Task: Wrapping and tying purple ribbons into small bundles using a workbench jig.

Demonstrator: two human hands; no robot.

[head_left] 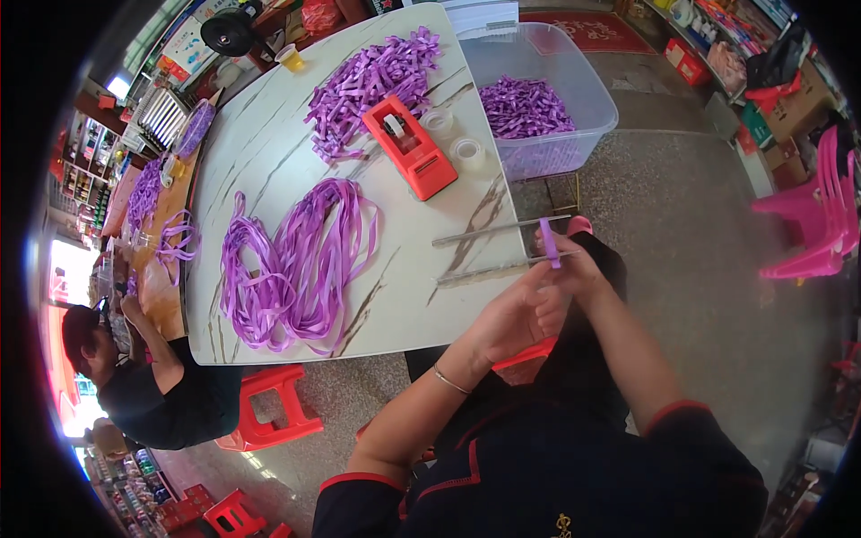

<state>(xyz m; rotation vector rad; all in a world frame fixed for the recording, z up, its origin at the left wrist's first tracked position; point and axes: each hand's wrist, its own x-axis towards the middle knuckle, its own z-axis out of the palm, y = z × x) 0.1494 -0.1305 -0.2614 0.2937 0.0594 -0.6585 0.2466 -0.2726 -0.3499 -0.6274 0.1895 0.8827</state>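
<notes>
A short purple ribbon (549, 244) lies across two thin metal rods, a far one (498, 231) and a near one (484, 273), that stick out past the right edge of the table. My left hand (527, 309), fingers curled, has its fingertips closed at the ribbon's near end. Beyond it, my right hand (578, 264) pinches at the ribbon beside the rods; its fingertips are partly hidden. To the left, long purple ribbons (300, 260) are spread in loose loops on the table. A red tape dispenser (429, 177) stands farther back.
Short purple ribbon pieces (372, 85) are heaped on the marbled table (404, 314). A clear plastic bin (592, 117) at the right holds more. Tape rolls (466, 152) sit by the dispenser. Another person (170, 394) works at the left, near a red stool (273, 408).
</notes>
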